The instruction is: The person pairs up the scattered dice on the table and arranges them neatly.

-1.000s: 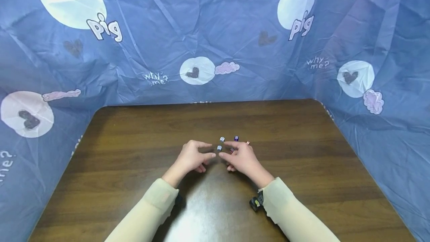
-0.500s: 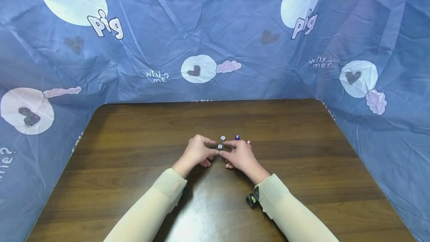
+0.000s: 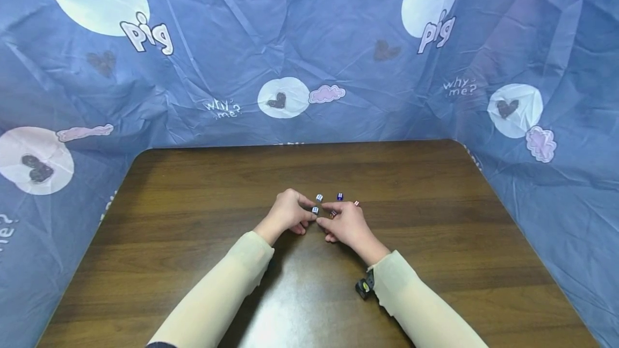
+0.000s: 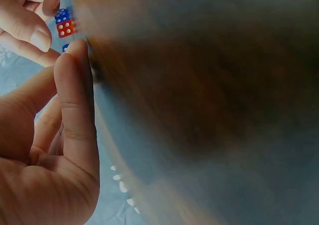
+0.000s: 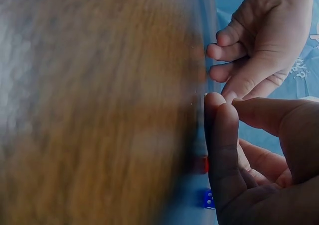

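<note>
My left hand (image 3: 287,211) reaches in from the left, thumb and forefinger bent around a small blue die (image 3: 315,210) with a bright top. In the left wrist view its fingertips nearly meet, hiding most of what lies between them. Just right of that die is my right hand (image 3: 349,224), its thumb and forefinger spread apart, with nothing seen between their tips. A second bright-topped die (image 3: 319,197) sits slightly farther back. Close beside my right forefinger is a red die (image 3: 333,214), partly covered by the hand.
Behind my right hand are a dark blue die (image 3: 340,196) and another red die (image 3: 357,203). All this is on a brown wooden table (image 3: 217,176). A blue printed cloth (image 3: 242,26) hangs around its far side and flanks.
My left hand has moved right and slightly away from me, and its fingertips have come up to the near bright-topped die. My right hand has barely moved.
</note>
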`<state>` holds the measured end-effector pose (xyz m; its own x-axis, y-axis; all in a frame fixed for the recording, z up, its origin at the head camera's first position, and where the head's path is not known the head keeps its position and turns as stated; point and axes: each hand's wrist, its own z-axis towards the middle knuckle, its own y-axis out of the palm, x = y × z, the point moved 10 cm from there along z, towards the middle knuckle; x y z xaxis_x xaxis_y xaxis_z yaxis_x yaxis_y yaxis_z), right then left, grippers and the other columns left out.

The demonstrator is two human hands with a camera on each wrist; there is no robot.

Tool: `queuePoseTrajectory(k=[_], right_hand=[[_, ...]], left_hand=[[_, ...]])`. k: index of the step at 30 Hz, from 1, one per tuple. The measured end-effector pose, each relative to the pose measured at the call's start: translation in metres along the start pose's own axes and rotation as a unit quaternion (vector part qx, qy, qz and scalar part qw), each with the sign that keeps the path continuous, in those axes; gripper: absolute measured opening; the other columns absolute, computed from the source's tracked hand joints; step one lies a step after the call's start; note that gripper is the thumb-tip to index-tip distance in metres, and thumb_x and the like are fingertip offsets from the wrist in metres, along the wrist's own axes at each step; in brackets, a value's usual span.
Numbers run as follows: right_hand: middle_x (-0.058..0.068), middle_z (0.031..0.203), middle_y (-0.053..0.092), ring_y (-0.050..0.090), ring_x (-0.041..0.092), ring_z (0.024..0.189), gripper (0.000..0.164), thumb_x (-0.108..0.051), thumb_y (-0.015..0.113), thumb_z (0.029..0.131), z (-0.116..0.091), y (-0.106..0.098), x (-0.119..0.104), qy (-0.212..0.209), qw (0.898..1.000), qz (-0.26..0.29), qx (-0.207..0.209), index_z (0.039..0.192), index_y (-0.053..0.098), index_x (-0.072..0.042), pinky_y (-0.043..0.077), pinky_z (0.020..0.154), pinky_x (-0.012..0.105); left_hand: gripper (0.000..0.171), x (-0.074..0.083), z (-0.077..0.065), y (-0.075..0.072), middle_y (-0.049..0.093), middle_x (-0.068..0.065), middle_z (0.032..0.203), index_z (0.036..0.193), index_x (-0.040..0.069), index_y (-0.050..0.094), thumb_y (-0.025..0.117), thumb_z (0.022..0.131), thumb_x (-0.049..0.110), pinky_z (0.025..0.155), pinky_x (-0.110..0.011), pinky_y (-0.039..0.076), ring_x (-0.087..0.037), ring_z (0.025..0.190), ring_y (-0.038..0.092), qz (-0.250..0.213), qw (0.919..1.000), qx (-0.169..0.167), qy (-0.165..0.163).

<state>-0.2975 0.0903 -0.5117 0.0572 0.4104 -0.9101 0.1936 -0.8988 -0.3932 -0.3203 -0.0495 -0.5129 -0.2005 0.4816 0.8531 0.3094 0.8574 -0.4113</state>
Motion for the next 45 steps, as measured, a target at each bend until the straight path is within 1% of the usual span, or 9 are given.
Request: queuePoseTrajectory(k=[9,14,18,22,25,29,36,39,45], right_hand=[[0.008,0.06,0.063,0.063,0.018,0.043,0.045,-0.003,0.08,0.086,-0.001,-0.002,0.003,0.001,1.0,0.002,0.006,0.129,0.067,0.003,0.057,0.042,0.031],[0.007,0.062,0.063,0.064,0.018,0.043,0.045,-0.003,0.08,0.086,-0.002,-0.003,0.003,0.004,1.0,0.004,0.004,0.129,0.067,0.003,0.057,0.042,0.031],[0.006,0.06,0.064,0.064,0.018,0.044,0.044,-0.006,0.081,0.086,-0.005,-0.002,0.002,0.0,1.0,-0.013,-0.001,0.127,0.068,0.001,0.057,0.042,0.03],[0.007,0.056,0.064,0.064,0.019,0.044,0.043,-0.009,0.082,0.086,-0.012,0.001,0.0,0.002,0.999,-0.038,-0.015,0.127,0.069,-0.001,0.056,0.042,0.029],[0.007,0.055,0.065,0.065,0.02,0.045,0.043,-0.01,0.082,0.087,-0.018,0.004,-0.003,0.002,0.998,-0.048,-0.029,0.127,0.069,-0.001,0.056,0.043,0.029],[0.007,0.054,0.065,0.065,0.02,0.045,0.042,-0.008,0.081,0.086,-0.026,0.01,-0.008,-0.009,0.997,-0.052,-0.049,0.126,0.07,0.0,0.056,0.044,0.029],[0.004,0.051,0.063,0.063,0.016,0.042,0.039,-0.007,0.082,0.085,-0.04,0.025,-0.012,-0.03,0.994,-0.082,-0.07,0.122,0.072,0.001,0.055,0.042,0.029],[0.004,0.052,0.063,0.063,0.016,0.042,0.037,-0.008,0.082,0.085,-0.044,0.031,-0.013,-0.032,0.993,-0.088,-0.076,0.12,0.072,0.0,0.055,0.043,0.028],[0.002,0.051,0.062,0.062,0.014,0.04,0.032,-0.01,0.083,0.086,-0.045,0.038,-0.012,-0.04,0.991,-0.093,-0.085,0.116,0.075,-0.003,0.053,0.04,0.027]], left_hand=[[0.03,0.001,0.003,0.003,0.067,-0.02,0.062,0.11,0.0,0.076,0.083,0.081,-0.003,0.044,-0.037,0.059,-0.029,0.047,0.067,0.016,0.9998,0.005,0.007],[0.02,0.003,0.003,0.005,0.067,-0.019,0.061,0.101,-0.001,0.077,0.083,0.082,-0.003,0.043,-0.037,0.059,-0.028,0.046,0.067,0.03,0.9995,0.003,0.013],[0.013,0.001,0.0,0.005,0.066,-0.017,0.059,0.095,0.0,0.078,0.083,0.083,-0.001,0.043,-0.036,0.059,-0.027,0.046,0.067,0.045,0.9989,0.003,0.016],[0.011,-0.004,-0.009,0.006,0.066,-0.015,0.058,0.094,0.003,0.079,0.084,0.084,0.001,0.042,-0.035,0.058,-0.024,0.044,0.066,0.069,0.9975,-0.005,0.013],[0.011,-0.005,-0.02,0.007,0.065,-0.014,0.057,0.093,0.003,0.079,0.083,0.084,0.001,0.041,-0.035,0.058,-0.024,0.043,0.065,0.087,0.996,-0.012,0.017],[0.011,-0.004,-0.035,0.007,0.065,-0.014,0.056,0.093,0.002,0.078,0.083,0.083,0.0,0.04,-0.034,0.057,-0.024,0.042,0.065,0.096,0.9948,-0.017,0.028],[0.011,-0.008,-0.055,0.005,0.064,-0.011,0.053,0.09,0.003,0.078,0.085,0.081,0.002,0.038,-0.032,0.056,-0.023,0.041,0.064,0.111,0.9932,-0.009,0.034],[0.01,-0.008,-0.062,0.006,0.063,-0.008,0.052,0.087,0.005,0.078,0.086,0.081,0.003,0.038,-0.03,0.055,-0.021,0.04,0.064,0.129,0.9909,-0.008,0.039],[0.012,-0.002,-0.07,0.005,0.062,-0.003,0.049,0.084,0.008,0.078,0.088,0.078,0.005,0.036,-0.026,0.052,-0.018,0.039,0.063,0.172,0.9825,0.003,0.071]])
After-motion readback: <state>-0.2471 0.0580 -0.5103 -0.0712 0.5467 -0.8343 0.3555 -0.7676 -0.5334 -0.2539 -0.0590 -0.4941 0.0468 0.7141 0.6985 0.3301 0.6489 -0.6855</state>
